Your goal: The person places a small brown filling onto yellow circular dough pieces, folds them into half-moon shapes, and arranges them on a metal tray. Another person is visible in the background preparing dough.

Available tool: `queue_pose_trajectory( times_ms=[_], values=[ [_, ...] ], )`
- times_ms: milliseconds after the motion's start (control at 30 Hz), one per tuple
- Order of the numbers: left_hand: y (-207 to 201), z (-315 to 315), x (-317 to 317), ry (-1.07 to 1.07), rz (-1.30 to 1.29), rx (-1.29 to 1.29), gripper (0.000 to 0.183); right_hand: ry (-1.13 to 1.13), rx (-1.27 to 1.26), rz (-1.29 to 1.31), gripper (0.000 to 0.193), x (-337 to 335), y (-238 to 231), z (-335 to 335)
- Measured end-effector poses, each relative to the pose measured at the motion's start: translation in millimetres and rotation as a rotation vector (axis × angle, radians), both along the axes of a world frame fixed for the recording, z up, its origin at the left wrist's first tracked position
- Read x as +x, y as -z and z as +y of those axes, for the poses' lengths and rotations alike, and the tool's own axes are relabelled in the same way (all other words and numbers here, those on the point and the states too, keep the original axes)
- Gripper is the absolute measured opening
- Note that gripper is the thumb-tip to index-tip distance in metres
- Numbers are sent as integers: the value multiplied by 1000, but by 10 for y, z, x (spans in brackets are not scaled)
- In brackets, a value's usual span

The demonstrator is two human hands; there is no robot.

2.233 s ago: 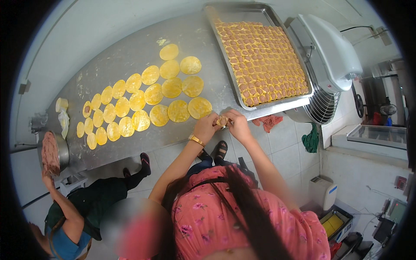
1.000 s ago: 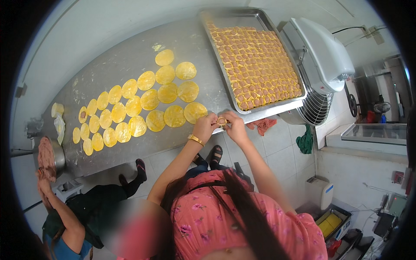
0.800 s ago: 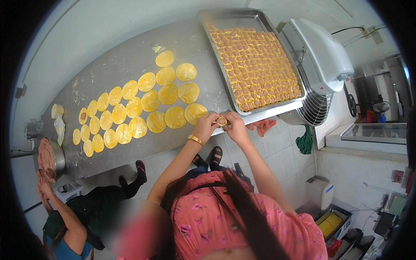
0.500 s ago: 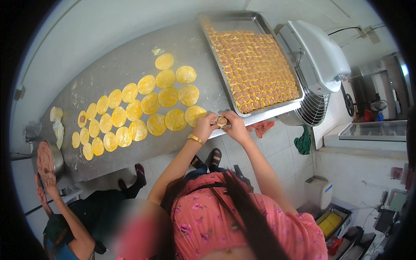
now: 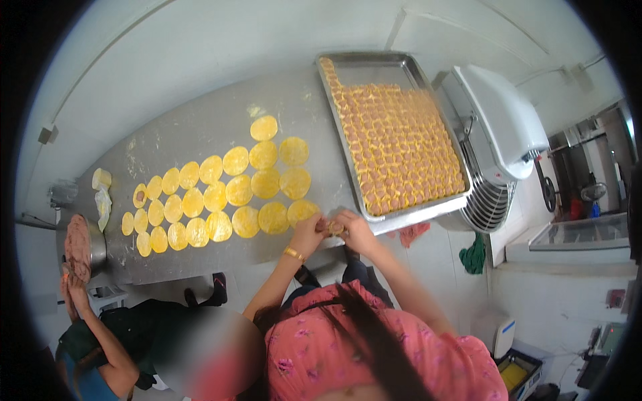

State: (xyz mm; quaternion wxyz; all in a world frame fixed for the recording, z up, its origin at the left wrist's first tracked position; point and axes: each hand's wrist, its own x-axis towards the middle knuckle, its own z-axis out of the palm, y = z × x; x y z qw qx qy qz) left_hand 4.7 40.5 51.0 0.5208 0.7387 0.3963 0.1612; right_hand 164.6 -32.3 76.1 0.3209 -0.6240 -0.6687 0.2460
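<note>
At the table's front edge, my left hand (image 5: 309, 235) and my right hand (image 5: 357, 234) meet around a small open-topped dumpling (image 5: 336, 228). Fingers of both hands are closed on its sides, and meat filling shows at its top. Just left of my left hand lies a round yellow dumpling wrapper (image 5: 302, 212), one of several set out in rows across the steel table (image 5: 200, 137). One far-left wrapper (image 5: 140, 196) carries a lump of filling. Beyond my right hand, a metal tray (image 5: 374, 75) holds tight rows of filled dumplings (image 5: 401, 147).
A white mixer (image 5: 498, 123) with a wire guard stands right of the tray. At far left, a co-worker's hands (image 5: 75, 291) are by a metal bowl (image 5: 99, 248) of pink minced meat (image 5: 78, 246). A green cloth (image 5: 473, 254) and a red cloth (image 5: 411, 234) lie below the table's edge.
The view has tilted, so the table, tray and hands sit lower in the picture. Both hands stay closed on the dumpling. The co-worker's hands have shifted slightly at the bowl.
</note>
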Motion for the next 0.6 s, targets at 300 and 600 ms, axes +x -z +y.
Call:
queue_pose_trajectory(
  times_ms=[300,600],
  values=[
    [-749,229,497,-348,-102,-28,21,-294,9,190,32,1280,-573,904],
    [-657,-544,-318,-829,-33,-92,21,212,-25,-171,35,3969,-550,2640]
  ],
)
